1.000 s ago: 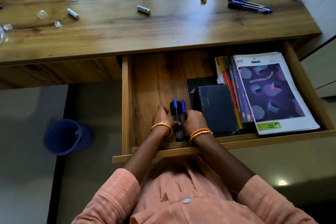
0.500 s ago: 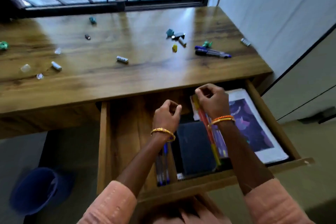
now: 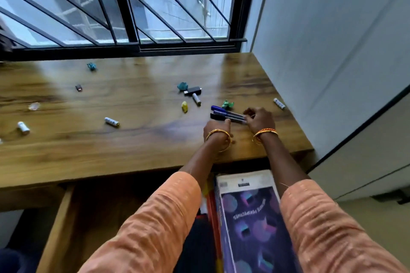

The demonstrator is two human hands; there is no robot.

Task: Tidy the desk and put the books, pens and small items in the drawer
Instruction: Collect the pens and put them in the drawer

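Observation:
Three pens [image 3: 225, 114] with blue and black caps lie together on the wooden desk [image 3: 133, 144], toward its right side. My right hand [image 3: 259, 118] pinches their right ends. My left hand [image 3: 216, 131] rests on the desk just in front of them; its thumb tip touches the nearest pen and its fingers are tucked out of sight. Below the desk edge the drawer [image 3: 57, 217] stands open, with a purple-covered book [image 3: 250, 217] on a stack at its right. My sleeves hide the drawer's middle.
Scattered on the desk are several batteries [image 3: 112, 121], a black USB stick [image 3: 192, 91], a smaller stick [image 3: 78, 88], a yellow piece [image 3: 184, 106], teal and green crumpled bits [image 3: 182, 86], and a clear bit [image 3: 34, 106]. A wall bounds the right, a barred window the back.
Both hands left the drawer, where they set down a bundle of pens, rose and reached to the pens on the desk. The view tilted up from the drawer to the desk and window.

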